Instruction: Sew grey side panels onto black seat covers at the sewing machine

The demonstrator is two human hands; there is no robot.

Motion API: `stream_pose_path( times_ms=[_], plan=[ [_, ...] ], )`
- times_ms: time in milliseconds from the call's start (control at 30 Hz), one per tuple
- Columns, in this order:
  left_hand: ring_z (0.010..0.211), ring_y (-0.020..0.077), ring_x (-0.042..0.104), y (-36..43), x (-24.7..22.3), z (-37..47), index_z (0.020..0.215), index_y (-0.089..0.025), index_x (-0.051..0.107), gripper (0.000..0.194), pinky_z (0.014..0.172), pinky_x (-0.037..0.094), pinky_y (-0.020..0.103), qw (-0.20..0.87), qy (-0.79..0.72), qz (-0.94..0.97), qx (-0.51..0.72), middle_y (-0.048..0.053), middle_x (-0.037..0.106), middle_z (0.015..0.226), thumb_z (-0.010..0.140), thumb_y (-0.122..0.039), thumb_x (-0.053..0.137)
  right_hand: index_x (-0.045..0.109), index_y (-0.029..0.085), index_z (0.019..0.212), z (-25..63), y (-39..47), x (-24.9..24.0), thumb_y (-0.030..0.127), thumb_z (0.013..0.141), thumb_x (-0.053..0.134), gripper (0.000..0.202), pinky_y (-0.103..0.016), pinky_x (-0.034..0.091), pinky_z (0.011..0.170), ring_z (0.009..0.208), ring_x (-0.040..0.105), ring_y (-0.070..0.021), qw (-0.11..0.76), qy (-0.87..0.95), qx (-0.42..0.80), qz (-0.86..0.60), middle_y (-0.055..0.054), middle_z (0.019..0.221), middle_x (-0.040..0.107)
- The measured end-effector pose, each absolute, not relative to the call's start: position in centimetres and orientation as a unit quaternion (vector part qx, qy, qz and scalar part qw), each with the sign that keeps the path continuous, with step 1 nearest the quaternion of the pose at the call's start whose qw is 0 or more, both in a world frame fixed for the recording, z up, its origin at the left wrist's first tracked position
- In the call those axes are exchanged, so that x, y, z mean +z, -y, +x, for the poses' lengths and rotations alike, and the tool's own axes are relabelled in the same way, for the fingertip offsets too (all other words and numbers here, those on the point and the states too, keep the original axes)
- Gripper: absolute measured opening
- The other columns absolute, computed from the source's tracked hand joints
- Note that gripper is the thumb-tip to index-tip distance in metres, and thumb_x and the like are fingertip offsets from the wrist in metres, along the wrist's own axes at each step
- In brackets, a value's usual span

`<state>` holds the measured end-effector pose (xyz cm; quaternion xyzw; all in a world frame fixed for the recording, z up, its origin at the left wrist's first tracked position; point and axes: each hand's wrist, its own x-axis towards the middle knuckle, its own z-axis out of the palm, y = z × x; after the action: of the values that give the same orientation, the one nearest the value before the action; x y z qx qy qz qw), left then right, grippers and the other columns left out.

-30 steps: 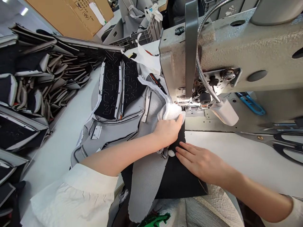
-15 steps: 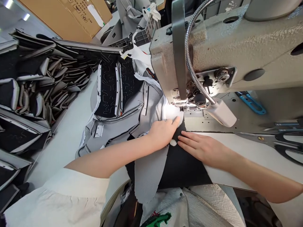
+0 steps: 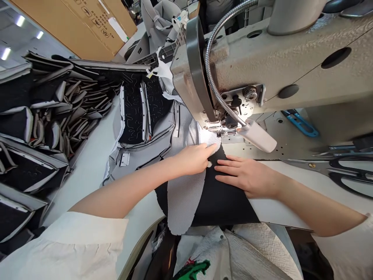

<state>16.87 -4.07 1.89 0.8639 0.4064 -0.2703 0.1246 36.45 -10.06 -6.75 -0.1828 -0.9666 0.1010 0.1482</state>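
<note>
My left hand [image 3: 196,158] lies by the sewing machine's presser foot [image 3: 222,133], index finger stretched along a grey mesh fabric piece [image 3: 185,206] and the other fingers curled at its edge. Under that piece spreads a black fabric panel [image 3: 224,206] with a small round hole. Flat on the black panel rests my right hand [image 3: 247,175], its fingers spread. The grey fabric's upper end runs to the lit needle area; the needle itself cannot be made out. To the left, a sewn grey and black fabric assembly [image 3: 148,151] is bunched up beside the machine.
The sewing machine head [image 3: 233,70] and its lamp [image 3: 259,136] overhang the right side. Large scissors [image 3: 329,169] and blue thread snips [image 3: 300,122] lie at right. Stacked padded panels [image 3: 43,116] fill the left; behind stand a cardboard box [image 3: 78,23] and a crate [image 3: 171,48].
The grey and black fabrics have slid forward toward the presser foot. My left hand has moved forward slightly with them; my right hand's fingers are spread wider. The view has shifted a little.
</note>
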Motion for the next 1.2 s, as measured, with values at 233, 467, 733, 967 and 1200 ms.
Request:
stream_pose_path(
  times_ms=[233, 467, 733, 967, 1200],
  plan=[
    [0.083, 0.0234, 0.062, 3.5, 1.7, 18.9, 0.118, -0.017, 0.049, 0.037, 0.063, 0.044, 0.029, 0.098, -0.421, 0.857, -0.279, 0.008, 0.061, 0.096, 0.082, -0.015, 0.04, 0.053, 0.009, 0.127, 35.2, 10.4, -7.1, 0.004, 0.079, 0.049, 0.048, -0.049, 0.036, 0.105, 0.126, 0.045, -0.0289, 0.166, 0.958, 0.043, -0.23, -0.016, 0.132, 0.053],
    [0.104, 0.0267, 0.056, 3.9, 1.3, 19.6, 0.129, -0.011, 0.038, 0.054, 0.078, 0.047, 0.033, 0.049, -0.409, 0.869, -0.274, 0.014, 0.056, 0.113, 0.077, -0.008, 0.05, 0.049, 0.013, 0.131, 34.4, 9.6, -6.7, 0.009, 0.077, 0.051, 0.054, -0.055, 0.025, 0.109, 0.134, 0.031, -0.0306, 0.172, 0.943, 0.089, -0.269, -0.017, 0.136, 0.048],
    [0.082, 0.0178, 0.058, 2.1, 1.9, 17.6, 0.101, -0.017, 0.06, 0.035, 0.073, 0.045, 0.027, 0.158, -0.39, 0.882, -0.212, 0.006, 0.063, 0.09, 0.076, -0.004, 0.039, 0.05, 0.011, 0.13, 34.6, 11.0, -6.9, 0.01, 0.078, 0.051, 0.052, -0.051, 0.024, 0.111, 0.131, 0.037, -0.0302, 0.149, 0.959, 0.124, -0.208, -0.016, 0.137, 0.047],
    [0.076, 0.0194, 0.058, 2.5, 1.8, 19.4, 0.088, -0.014, 0.061, 0.027, 0.066, 0.044, 0.028, 0.155, -0.418, 0.86, -0.248, 0.009, 0.063, 0.086, 0.071, -0.005, 0.042, 0.063, 0.011, 0.11, 31.2, 11.1, -6.9, 0.012, 0.078, 0.053, 0.033, -0.048, 0.028, 0.11, 0.122, 0.045, -0.0298, 0.19, 0.935, 0.1, -0.282, -0.015, 0.12, 0.058],
    [0.094, 0.0209, 0.059, 1.7, -1.2, 19.0, 0.098, -0.014, 0.065, 0.032, 0.083, 0.048, 0.03, 0.145, -0.443, 0.879, -0.104, 0.009, 0.064, 0.102, 0.076, -0.006, 0.043, 0.067, 0.013, 0.085, 30.4, 8.5, -7.6, 0.008, 0.077, 0.049, 0.02, -0.043, 0.034, 0.106, 0.102, 0.055, -0.0247, 0.267, 0.902, 0.171, -0.293, -0.013, 0.093, 0.065]
  ],
)
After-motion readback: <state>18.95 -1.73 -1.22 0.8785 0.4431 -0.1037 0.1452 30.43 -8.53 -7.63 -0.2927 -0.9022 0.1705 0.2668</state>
